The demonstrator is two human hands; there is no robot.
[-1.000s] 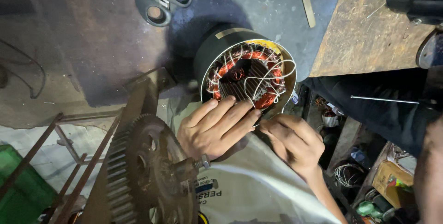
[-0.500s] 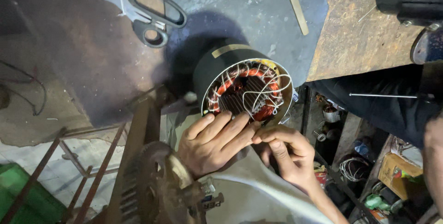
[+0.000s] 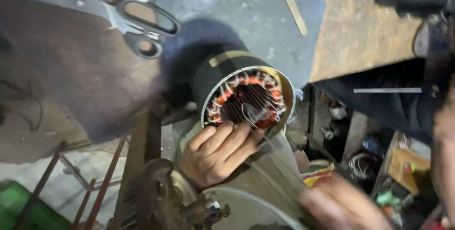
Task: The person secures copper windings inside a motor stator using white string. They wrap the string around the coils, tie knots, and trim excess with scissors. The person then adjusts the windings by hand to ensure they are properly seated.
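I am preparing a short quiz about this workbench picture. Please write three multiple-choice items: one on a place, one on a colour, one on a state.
1. Where do the scissors lie?
A. on the bench, up and left of the stator
B. inside the stator
C. in the right hand

2. What colour are the coils in the stator?
A. blue
B. copper-orange
C. green

3. What is the left hand doing?
A. it holds the scissors
B. it rests flat on the floor
C. its fingers lie on the stator's lower rim

Key:
1 A, the scissors lie on the dark bench top, apart from both hands.
2 B, orange windings ring the bore.
3 C, the fingers touch the rim, while the right hand is blurred, low and apart.
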